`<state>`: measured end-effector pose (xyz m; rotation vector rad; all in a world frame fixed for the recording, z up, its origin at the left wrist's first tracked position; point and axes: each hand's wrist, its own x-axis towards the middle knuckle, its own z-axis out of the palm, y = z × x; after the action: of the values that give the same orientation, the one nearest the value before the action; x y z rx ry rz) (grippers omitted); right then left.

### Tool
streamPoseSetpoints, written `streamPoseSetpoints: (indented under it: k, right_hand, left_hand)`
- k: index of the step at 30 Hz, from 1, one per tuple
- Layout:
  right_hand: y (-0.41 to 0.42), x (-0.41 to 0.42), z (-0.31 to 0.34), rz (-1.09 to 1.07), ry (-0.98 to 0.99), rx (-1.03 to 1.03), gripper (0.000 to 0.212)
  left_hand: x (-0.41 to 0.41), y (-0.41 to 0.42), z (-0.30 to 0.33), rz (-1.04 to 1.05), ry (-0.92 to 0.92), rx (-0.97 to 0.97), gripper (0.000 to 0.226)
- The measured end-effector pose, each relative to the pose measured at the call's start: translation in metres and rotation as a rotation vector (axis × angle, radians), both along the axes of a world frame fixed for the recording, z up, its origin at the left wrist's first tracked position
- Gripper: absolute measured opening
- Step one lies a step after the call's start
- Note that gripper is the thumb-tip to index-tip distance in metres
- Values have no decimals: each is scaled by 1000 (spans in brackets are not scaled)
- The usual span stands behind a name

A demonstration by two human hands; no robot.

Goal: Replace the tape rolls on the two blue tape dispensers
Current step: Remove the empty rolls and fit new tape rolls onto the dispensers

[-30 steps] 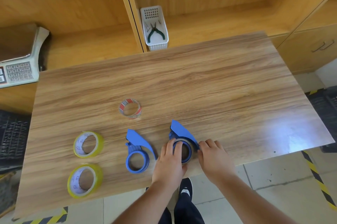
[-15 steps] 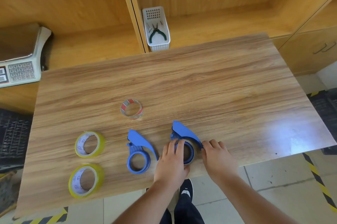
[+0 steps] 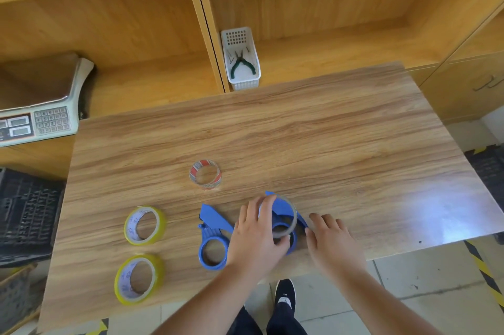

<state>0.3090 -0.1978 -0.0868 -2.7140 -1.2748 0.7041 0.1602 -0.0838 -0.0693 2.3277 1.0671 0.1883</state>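
Two blue tape dispensers lie near the table's front edge. The left dispenser has a bare ring. Over the right dispenser my left hand holds a thin, nearly used-up clear tape ring, tilted and lifted off the hub. My right hand rests on the table with its fingers against the right dispenser's side. Two full yellow tape rolls lie flat at the left. A nearly spent roll with red and white print sits further back.
The wooden table stands against wooden shelving. A white basket holding green-handled pliers sits on the shelf behind. A weighing scale stands at the back left. Black crates are left of the table.
My left hand has pulled the thin clear tape ring up off the right dispenser's hub and tilted it. My right hand has shifted slightly right, along the dispenser's side.
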Motion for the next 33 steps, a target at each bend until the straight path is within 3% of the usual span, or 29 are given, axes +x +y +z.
streamPoseSetpoints:
  k: [10,33]
  right_hand:
    - [27,4,18,35,-56,100,61]
    - [22,-15,3,-69,-38,171,62]
  left_hand:
    - [48,76,18,16,41,53,86]
    - [97,146,-46,-19,318,-83,104]
